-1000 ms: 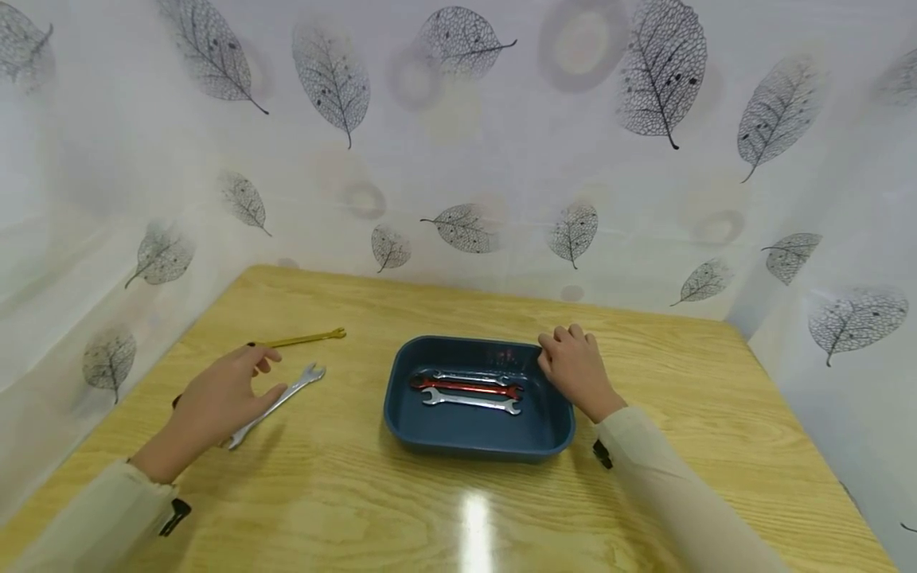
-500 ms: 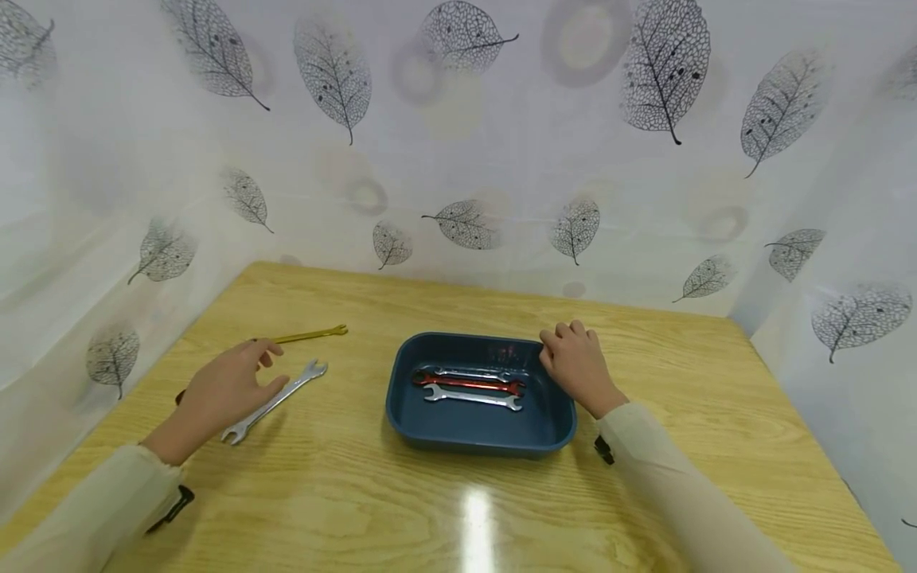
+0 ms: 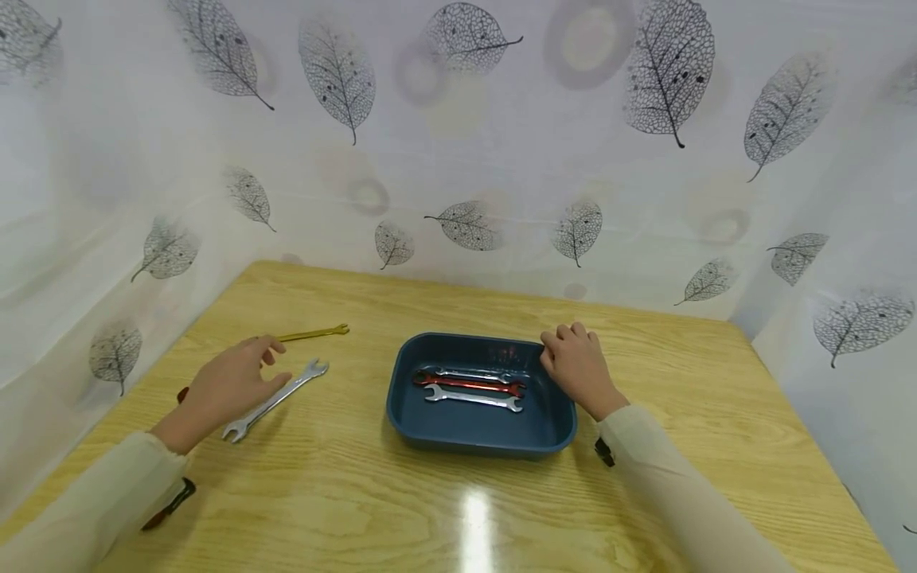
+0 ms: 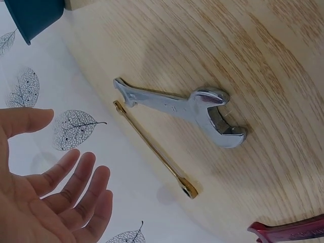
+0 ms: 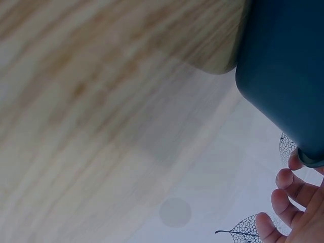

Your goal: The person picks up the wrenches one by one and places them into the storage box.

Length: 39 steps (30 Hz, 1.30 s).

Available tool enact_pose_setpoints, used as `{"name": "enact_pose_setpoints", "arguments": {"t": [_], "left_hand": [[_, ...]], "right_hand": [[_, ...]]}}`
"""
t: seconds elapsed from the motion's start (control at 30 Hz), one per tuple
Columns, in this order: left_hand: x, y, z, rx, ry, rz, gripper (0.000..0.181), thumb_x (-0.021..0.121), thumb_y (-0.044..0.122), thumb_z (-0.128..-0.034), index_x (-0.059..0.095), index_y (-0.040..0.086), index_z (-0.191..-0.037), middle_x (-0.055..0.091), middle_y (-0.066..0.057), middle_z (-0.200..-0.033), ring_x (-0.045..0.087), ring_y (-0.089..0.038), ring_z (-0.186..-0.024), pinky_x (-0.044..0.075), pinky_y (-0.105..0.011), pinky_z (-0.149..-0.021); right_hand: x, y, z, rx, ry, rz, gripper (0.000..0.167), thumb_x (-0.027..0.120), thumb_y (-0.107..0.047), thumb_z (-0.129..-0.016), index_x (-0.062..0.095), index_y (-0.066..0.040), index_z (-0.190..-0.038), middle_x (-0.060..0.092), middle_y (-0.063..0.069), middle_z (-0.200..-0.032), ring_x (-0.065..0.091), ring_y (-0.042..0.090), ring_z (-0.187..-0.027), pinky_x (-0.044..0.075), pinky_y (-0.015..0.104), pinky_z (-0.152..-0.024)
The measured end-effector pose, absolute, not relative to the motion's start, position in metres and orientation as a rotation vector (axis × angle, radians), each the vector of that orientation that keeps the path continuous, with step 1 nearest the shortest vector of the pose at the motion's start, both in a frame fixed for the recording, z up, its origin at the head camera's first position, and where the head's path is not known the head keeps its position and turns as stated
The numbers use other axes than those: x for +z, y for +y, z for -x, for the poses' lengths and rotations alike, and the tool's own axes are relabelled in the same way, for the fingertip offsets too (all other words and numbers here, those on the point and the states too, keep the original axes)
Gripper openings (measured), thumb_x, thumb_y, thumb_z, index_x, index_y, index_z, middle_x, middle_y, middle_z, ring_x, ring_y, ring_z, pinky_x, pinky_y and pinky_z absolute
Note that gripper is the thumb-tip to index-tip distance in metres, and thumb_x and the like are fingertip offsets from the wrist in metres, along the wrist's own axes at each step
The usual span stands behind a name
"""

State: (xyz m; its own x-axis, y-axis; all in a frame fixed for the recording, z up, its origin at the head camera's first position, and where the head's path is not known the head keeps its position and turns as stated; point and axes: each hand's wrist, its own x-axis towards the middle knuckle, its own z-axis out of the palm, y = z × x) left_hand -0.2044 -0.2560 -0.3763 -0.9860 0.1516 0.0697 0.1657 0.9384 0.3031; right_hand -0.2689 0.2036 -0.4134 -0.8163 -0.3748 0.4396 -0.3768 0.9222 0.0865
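Note:
My left hand (image 3: 232, 380) hovers above the left side of the table, fingers loosely bent and thumb apart, holding nothing. Below it lie a large silver open-end wrench (image 3: 282, 395) and a gold wrench (image 3: 315, 333), partly hidden by the hand in the head view. A red wrench (image 4: 293, 230) shows at the lower right of the left wrist view. My right hand (image 3: 579, 370) grips the back right rim of a dark blue bin (image 3: 473, 434). Inside the bin lie a silver wrench (image 3: 473, 398), a red wrench (image 3: 469, 385) and another silver wrench (image 3: 466, 373), roughly parallel.
The wood-grain table (image 3: 344, 493) carries the bin near its middle. A white leaf-print curtain (image 3: 494, 159) closes off the back and both sides. Bare tabletop lies between the loose wrenches and the bin.
My left hand has shifted slightly right and stays over the loose wrenches. The head view has moved a little. The right hand keeps its grip on the bin's rim.

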Motion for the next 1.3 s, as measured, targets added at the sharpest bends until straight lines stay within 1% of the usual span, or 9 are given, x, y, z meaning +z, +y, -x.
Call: {"name": "enact_pose_setpoints", "arguments": {"t": [0.2, 0.43, 0.77, 1.2, 1.3], "left_hand": [[-0.378, -0.258, 0.2064, -0.489, -3.058, 0.239, 0.043, 0.063, 0.027, -0.0861, 0.055, -0.002, -0.116, 0.063, -0.021, -0.1, 0.059, -0.02, -0.067, 0.045, -0.033, -0.052], [-0.3801, -0.2599, 0.2066, -0.505, -3.091, 0.226, 0.045, 0.065, 0.027, -0.0858, 0.054, -0.004, -0.117, 0.062, -0.024, -0.101, 0.06, -0.025, -0.07, 0.047, -0.039, -0.057], [-0.3834, -0.2617, 0.2081, -0.549, -3.085, 0.24, 0.043, 0.065, 0.026, -0.0857, 0.054, -0.004, -0.115, 0.061, -0.025, -0.101, 0.061, -0.028, -0.076, 0.048, -0.042, -0.061], [-0.3842, -0.2615, 0.2108, -0.566, -3.106, 0.282, 0.042, 0.068, 0.024, -0.0837, 0.057, -0.004, -0.113, 0.062, -0.022, -0.099, 0.06, -0.025, -0.077, 0.049, -0.04, -0.064], [-0.3851, -0.2617, 0.2109, -0.577, -3.113, 0.297, 0.041, 0.069, 0.023, -0.0832, 0.058, -0.004, -0.112, 0.063, -0.021, -0.098, 0.06, -0.023, -0.075, 0.049, -0.039, -0.064]], "right_hand": [[-0.4136, 0.2032, 0.2696, -0.001, -2.612, -0.555, 0.01, 0.053, -0.012, -0.09, 0.058, -0.009, -0.082, 0.046, 0.008, -0.07, 0.035, 0.024, -0.067, 0.029, 0.036, -0.061], [-0.4154, 0.2025, 0.2703, 0.005, -2.612, -0.559, 0.01, 0.052, -0.012, -0.09, 0.057, -0.009, -0.082, 0.046, 0.008, -0.07, 0.035, 0.024, -0.067, 0.029, 0.036, -0.061], [-0.4144, 0.2025, 0.2688, 0.021, -2.617, -0.553, 0.01, 0.053, -0.011, -0.089, 0.057, -0.009, -0.081, 0.046, 0.007, -0.069, 0.035, 0.024, -0.066, 0.029, 0.036, -0.06], [-0.4135, 0.203, 0.2699, 0.027, -2.623, -0.552, 0.01, 0.053, -0.011, -0.089, 0.059, -0.008, -0.082, 0.048, 0.008, -0.069, 0.036, 0.024, -0.066, 0.031, 0.036, -0.06], [-0.4123, 0.2024, 0.2693, 0.021, -2.632, -0.551, 0.009, 0.053, -0.011, -0.089, 0.06, -0.008, -0.084, 0.049, 0.008, -0.07, 0.037, 0.024, -0.067, 0.032, 0.037, -0.061]]}}
